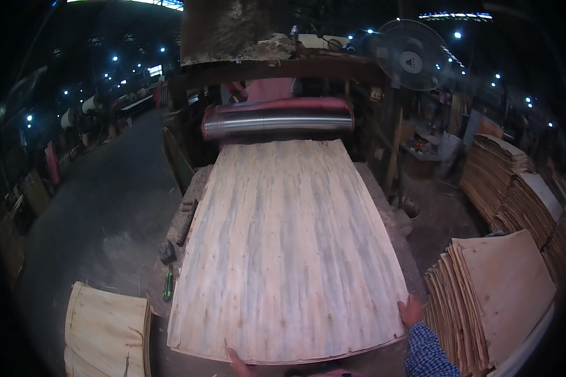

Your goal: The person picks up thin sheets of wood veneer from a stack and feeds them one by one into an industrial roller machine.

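A large pale wood veneer sheet (289, 251) with grey streaks lies flat in front of me, its far end close to a shiny metal roller (280, 122). Several layers show along its near edge, though I cannot tell how many sheets lie together. My left hand (238, 363) is at the near edge, one digit against the sheet and the rest hidden by the lower picture edge. At the near right corner, my right hand (411, 311) closes on the sheet's side edge, below it a blue checked sleeve.
Stacks of veneer stand at right (503, 283), farther right (497, 176) and lower left (107, 327). On the bench's left rim lie a green-handled cutter (168, 283) and a dark tool (166, 251). A fan (411, 56) hangs at upper right. Concrete floor (113, 195) runs along the left.
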The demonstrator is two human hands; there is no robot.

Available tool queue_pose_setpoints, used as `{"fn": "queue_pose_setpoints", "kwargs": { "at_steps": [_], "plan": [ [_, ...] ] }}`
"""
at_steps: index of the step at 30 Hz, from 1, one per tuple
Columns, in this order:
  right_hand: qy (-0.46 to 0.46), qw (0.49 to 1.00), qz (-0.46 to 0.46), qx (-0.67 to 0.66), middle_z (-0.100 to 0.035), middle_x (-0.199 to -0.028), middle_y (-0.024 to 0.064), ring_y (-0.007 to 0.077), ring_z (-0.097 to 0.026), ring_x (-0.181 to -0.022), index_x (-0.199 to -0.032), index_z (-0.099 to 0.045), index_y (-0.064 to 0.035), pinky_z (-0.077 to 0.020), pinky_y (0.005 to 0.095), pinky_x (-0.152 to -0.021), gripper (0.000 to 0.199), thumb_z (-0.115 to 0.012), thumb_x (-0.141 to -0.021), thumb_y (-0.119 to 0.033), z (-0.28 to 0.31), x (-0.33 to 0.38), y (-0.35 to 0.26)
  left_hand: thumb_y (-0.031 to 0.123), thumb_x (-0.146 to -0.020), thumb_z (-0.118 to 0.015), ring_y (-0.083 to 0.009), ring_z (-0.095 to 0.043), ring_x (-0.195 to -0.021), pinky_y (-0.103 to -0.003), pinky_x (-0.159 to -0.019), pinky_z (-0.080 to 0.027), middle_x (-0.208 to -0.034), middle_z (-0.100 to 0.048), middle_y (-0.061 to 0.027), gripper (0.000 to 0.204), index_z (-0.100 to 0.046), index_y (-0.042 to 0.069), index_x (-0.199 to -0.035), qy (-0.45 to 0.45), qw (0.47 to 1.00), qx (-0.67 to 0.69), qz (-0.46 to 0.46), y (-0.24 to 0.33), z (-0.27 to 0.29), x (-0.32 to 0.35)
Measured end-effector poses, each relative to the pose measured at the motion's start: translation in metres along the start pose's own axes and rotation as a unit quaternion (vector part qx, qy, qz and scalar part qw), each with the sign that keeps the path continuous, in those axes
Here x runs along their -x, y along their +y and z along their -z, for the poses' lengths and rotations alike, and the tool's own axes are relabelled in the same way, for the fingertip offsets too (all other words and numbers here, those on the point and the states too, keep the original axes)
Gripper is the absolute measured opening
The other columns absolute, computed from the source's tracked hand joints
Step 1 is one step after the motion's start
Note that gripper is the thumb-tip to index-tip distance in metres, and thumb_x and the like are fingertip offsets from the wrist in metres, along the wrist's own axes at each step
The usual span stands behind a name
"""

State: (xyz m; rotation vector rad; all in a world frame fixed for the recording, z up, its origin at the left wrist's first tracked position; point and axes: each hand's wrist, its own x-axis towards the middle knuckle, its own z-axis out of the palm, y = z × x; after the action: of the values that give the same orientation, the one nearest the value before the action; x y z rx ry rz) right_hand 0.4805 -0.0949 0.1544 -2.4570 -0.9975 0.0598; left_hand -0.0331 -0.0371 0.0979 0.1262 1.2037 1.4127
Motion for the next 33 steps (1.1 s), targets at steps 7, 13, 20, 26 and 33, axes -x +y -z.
{"fn": "queue_pose_setpoints", "kwargs": {
  "at_steps": [7,13,20,26,33],
  "plan": [
    [-0.053,0.994,0.024,-0.091,-0.068,-0.086,0.0181,0.0289,-0.065,-0.080,-0.098,-0.065,0.0035,-0.0508,0.0379,-0.075,0.041,-0.076,-0.069,-0.024,0.041,-0.038,-0.003,0.048,-0.096,-0.048,-0.0289,-0.055,-0.118,-0.045,-0.098,-0.047,-0.135,-0.052,-0.0128,0.061,-0.040,0.006,-0.140,-0.083,0.995,-0.008,-0.059,-0.011,0.033,-0.022],
    [-0.310,0.867,-0.087,-0.379,-0.068,-0.095,0.0084,0.0157,-0.064,-0.082,-0.109,-0.063,0.0040,-0.0511,0.0310,-0.073,0.034,-0.068,-0.081,-0.014,0.062,-0.062,0.008,0.053,-0.092,-0.052,-0.0287,-0.060,-0.107,-0.042,-0.089,-0.050,-0.121,-0.060,-0.0105,0.059,-0.049,0.007,-0.129,-0.083,0.995,-0.050,0.016,0.002,0.011,0.009],
    [-0.419,0.699,0.025,-0.579,-0.066,-0.105,0.0130,0.0204,-0.066,-0.091,-0.121,-0.055,0.0067,-0.0530,0.0337,-0.082,0.037,-0.057,-0.086,-0.008,0.179,-0.062,-0.113,0.040,-0.097,-0.049,-0.0287,-0.059,-0.113,-0.043,-0.093,-0.051,-0.131,-0.055,-0.0147,0.056,-0.042,0.002,-0.138,-0.349,0.855,-0.072,0.377,-0.003,0.026,0.076],
    [-0.348,0.666,-0.099,-0.652,-0.065,-0.111,0.0149,0.0225,-0.065,-0.097,-0.120,-0.055,0.0070,-0.0529,0.0355,-0.086,0.034,-0.055,-0.088,-0.006,0.100,-0.043,-0.005,0.051,-0.094,-0.047,-0.0301,-0.050,-0.124,-0.049,-0.102,-0.041,-0.134,-0.053,-0.0139,0.063,-0.045,0.001,-0.133,-0.266,0.945,0.182,0.060,0.026,-0.109,0.123],
    [-0.387,0.728,-0.149,-0.546,-0.065,-0.109,0.0104,0.0188,-0.063,-0.096,-0.121,-0.054,0.0056,-0.0511,0.0333,-0.085,0.036,-0.061,-0.088,-0.006,0.002,-0.024,0.032,0.028,-0.100,-0.042,-0.0320,-0.049,-0.124,-0.050,-0.107,-0.037,-0.135,-0.051,-0.0151,0.043,-0.044,-0.001,-0.132,-0.156,0.974,0.118,0.116,-0.020,-0.062,0.033]
  ]
}}
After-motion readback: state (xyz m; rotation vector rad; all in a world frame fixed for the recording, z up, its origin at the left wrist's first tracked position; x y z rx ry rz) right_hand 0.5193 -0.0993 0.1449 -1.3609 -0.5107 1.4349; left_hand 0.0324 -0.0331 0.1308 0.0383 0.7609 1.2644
